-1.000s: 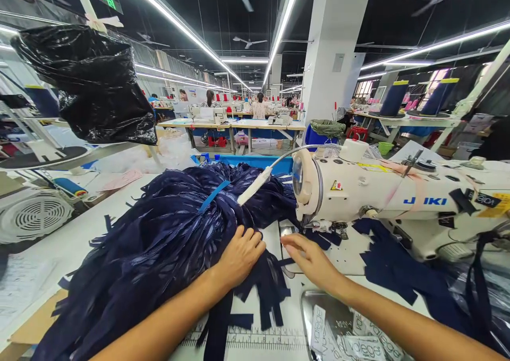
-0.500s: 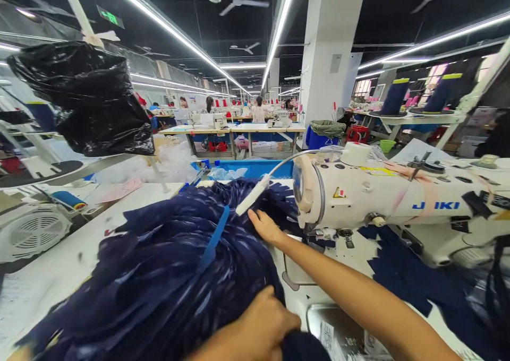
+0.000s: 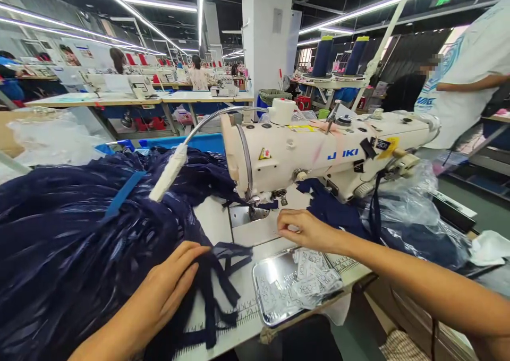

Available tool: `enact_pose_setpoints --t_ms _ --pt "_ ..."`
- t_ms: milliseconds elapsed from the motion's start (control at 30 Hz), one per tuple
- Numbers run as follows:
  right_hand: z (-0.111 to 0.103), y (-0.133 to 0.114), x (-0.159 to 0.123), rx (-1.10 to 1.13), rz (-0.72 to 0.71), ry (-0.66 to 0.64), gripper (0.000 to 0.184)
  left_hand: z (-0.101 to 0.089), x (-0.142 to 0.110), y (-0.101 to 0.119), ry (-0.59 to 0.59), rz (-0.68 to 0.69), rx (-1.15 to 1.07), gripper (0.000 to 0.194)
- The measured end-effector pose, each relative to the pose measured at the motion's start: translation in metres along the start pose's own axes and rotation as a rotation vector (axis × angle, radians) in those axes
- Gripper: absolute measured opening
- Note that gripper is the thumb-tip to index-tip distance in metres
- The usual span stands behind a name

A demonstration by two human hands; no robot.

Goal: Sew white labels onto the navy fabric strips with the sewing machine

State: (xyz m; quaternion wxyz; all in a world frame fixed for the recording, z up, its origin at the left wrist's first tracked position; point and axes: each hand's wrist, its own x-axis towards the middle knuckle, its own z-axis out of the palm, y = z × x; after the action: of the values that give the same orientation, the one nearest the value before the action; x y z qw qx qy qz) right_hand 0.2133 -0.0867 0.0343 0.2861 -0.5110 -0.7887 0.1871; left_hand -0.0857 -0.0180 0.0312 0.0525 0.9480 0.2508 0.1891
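Observation:
A big heap of navy fabric strips, crossed by a blue band, covers the left of the sewing table. My left hand lies on its right side, fingers stretched out; loose strip ends spread from beneath it. My right hand hovers in front of the needle area of a white sewing machine. Its fingers are curled to the thumb, and whatever they may hold is hidden. Just below that hand, a metal tray carries several printed labels.
A white lamp head on a bendable metal arm hangs over the heap. Navy fabric pieces and clear plastic lie right of the machine. Thread cones stand behind. A person in a white shirt stands at the right.
The view has swung right. My right hand has left the heap beside the lamp and come toward the front of the needle area. My left hand has flattened from a curled grip.

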Motion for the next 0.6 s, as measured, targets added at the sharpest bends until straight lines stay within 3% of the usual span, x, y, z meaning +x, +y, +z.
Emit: enact_pose_setpoints --t_ms 133,233,333,500,600 --pt "-0.01 0.0 -0.022 -0.149 -0.1 -0.219 0.015 0.009 -0.004 0.009 0.1 0.128 0.282 0.033" --pt "-0.003 -0.009 -0.027 -0.263 -0.169 -0.275 0.015 0.012 0.001 0.022 0.06 0.237 0.471 0.044" --pt "0.003 -0.015 -0.028 -0.331 -0.203 -0.289 0.015 0.01 0.003 0.033 0.007 0.216 0.588 0.041" --pt "0.006 -0.02 -0.026 -0.327 -0.277 -0.325 0.018 0.007 0.004 0.036 -0.012 0.234 0.664 0.035" --pt "0.014 -0.027 -0.025 -0.322 -0.386 -0.348 0.016 0.008 0.011 0.036 -0.001 0.292 0.59 0.032"
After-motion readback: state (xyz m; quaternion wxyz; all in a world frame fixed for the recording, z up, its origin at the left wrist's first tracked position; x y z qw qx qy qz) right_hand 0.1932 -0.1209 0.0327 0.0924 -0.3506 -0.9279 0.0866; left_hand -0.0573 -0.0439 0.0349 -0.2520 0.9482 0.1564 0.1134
